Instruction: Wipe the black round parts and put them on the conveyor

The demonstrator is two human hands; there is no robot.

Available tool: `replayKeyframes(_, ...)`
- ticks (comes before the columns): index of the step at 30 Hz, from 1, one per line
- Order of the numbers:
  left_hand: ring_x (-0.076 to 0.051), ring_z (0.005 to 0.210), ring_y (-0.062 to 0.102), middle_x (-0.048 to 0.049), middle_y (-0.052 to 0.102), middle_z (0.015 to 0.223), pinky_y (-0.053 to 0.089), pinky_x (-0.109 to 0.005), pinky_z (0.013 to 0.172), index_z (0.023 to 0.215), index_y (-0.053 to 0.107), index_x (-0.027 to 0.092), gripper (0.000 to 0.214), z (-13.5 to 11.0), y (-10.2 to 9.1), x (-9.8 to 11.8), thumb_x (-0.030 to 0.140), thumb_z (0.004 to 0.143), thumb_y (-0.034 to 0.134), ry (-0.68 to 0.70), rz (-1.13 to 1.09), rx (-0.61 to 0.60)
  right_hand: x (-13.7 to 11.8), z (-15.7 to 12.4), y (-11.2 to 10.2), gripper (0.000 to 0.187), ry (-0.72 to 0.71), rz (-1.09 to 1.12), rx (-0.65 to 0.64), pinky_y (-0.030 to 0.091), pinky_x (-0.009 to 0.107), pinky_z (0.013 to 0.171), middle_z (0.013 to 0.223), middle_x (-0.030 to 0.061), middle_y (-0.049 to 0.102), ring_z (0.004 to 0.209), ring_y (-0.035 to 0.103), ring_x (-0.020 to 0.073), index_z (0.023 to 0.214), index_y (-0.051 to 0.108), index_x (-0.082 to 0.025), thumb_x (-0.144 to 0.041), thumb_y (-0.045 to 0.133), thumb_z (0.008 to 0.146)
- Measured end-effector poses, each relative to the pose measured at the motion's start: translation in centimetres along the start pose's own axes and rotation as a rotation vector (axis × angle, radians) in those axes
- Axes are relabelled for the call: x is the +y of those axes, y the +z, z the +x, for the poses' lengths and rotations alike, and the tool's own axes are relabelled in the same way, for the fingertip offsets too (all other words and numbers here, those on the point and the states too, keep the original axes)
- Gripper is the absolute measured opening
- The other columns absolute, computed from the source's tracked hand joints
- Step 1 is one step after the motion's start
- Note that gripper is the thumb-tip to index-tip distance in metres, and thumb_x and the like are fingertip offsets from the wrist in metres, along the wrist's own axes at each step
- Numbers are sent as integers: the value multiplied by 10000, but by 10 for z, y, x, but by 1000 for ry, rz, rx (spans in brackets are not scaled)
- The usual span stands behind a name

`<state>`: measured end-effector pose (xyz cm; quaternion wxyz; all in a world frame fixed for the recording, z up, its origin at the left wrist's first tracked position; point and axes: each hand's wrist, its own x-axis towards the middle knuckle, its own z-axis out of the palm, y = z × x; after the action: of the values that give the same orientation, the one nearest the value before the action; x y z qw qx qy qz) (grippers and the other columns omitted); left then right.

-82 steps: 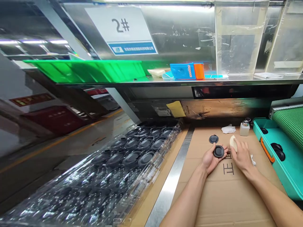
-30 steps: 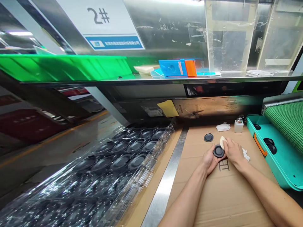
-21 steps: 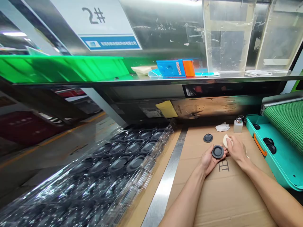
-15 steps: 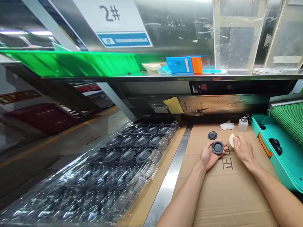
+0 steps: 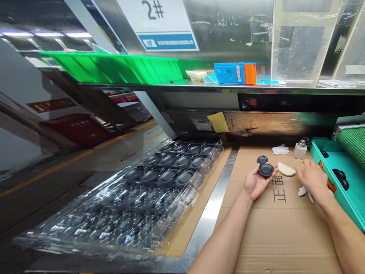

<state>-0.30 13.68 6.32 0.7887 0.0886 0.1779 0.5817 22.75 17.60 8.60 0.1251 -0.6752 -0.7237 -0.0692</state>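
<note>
On the fingers of my left hand [image 5: 254,184] rests a round black plastic lid [image 5: 266,170], its rimmed face turned up. Just behind it, a second, similar black lid [image 5: 262,159] lies on the cardboard [image 5: 256,236]. A cream half-round sponge pad [image 5: 286,169] lies on the cardboard between my hands. To the right of the pad, my right hand [image 5: 313,179] hovers with bent, slightly parted fingers and nothing visible in them. Small crumpled white scraps [image 5: 302,191] lie below that hand, partly hidden by it.
At left stands a clear blister tray [image 5: 168,209] filled with black lids. A teal bin [image 5: 352,205] with a few black parts sits at right, beside a green conveyor belt [image 5: 353,142]. A white pump bottle [image 5: 300,149] and a white tissue [image 5: 280,150] stand behind my hands.
The right hand has let go of the sponge pad, which now lies on the cardboard, and has moved right. My left hand still holds the lid, now tilted flatter. The view has shifted left.
</note>
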Motion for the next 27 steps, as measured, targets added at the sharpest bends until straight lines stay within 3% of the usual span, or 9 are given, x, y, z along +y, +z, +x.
replayKeyframes(3, -300, 1195, 628, -240, 571, 1343, 574, -360, 892, 1335, 512, 78, 481, 1, 0, 2, 414, 1013, 390, 11, -30, 31, 12, 3, -6, 363, 32, -76, -301, 437, 378, 682, 949, 180, 699, 887, 660, 335, 927, 681, -174, -509, 554, 869)
replayKeyframes(5, -291, 1169, 643, -244, 587, 1316, 578, -324, 865, 1295, 534, 68, 488, 2, 0, 3, 435, 1016, 376, 18, -43, 35, 16, 6, -5, 259, -32, -59, -375, 410, 344, 648, 895, 152, 708, 839, 665, 308, 849, 677, -183, -420, 573, 856)
replayKeyframes(7, -281, 1124, 662, -250, 604, 1285, 575, -291, 828, 1255, 553, 62, 478, 1, 0, 3, 439, 1014, 384, 24, -42, 29, 14, 7, -4, 222, -98, 27, -310, 387, 323, 623, 834, 122, 707, 783, 658, 271, 830, 675, -187, -348, 531, 883)
replayKeyframes(12, -249, 935, 692, -255, 642, 1202, 546, -274, 686, 1185, 599, 78, 434, 2, 2, -5, 432, 989, 443, 38, 37, -8, -14, -4, -12, 306, -354, 538, 73, 448, 305, 728, 932, 85, 699, 850, 629, 215, 1043, 697, -199, -370, 452, 975)
replayKeyframes(15, -229, 877, 678, -200, 682, 1086, 535, -287, 678, 1118, 637, 91, 414, 5, 0, -15, 445, 979, 472, 45, 87, -15, -37, -18, -13, 302, -487, 683, 96, 467, 310, 741, 916, 79, 672, 833, 610, 205, 1102, 686, -217, -367, 446, 997)
replayKeyframes(18, -193, 843, 660, -135, 699, 1013, 539, -301, 731, 1069, 672, 108, 394, 9, -3, -27, 434, 989, 466, 56, 154, -10, -52, -28, -4, 210, -537, 739, 91, 472, 318, 767, 918, 71, 666, 847, 610, 205, 1031, 662, -209, -333, 500, 979)
replayKeyframes(21, -215, 938, 663, -119, 709, 1028, 529, -346, 869, 1067, 695, 127, 394, 11, -5, -39, 441, 987, 471, 63, 226, -2, -56, -33, 10, 170, -533, 731, 103, 468, 318, 775, 905, 68, 651, 843, 605, 202, 934, 651, -205, -302, 516, 971)
replayKeyframes(27, -267, 1151, 624, -140, 717, 1098, 430, -385, 1061, 1028, 713, 117, 356, 11, -5, -47, 418, 960, 536, 120, 261, -3, -64, -44, 25, 190, -538, 693, 145, 463, 307, 761, 894, 70, 606, 854, 574, 200, 922, 652, -202, -251, 479, 981)
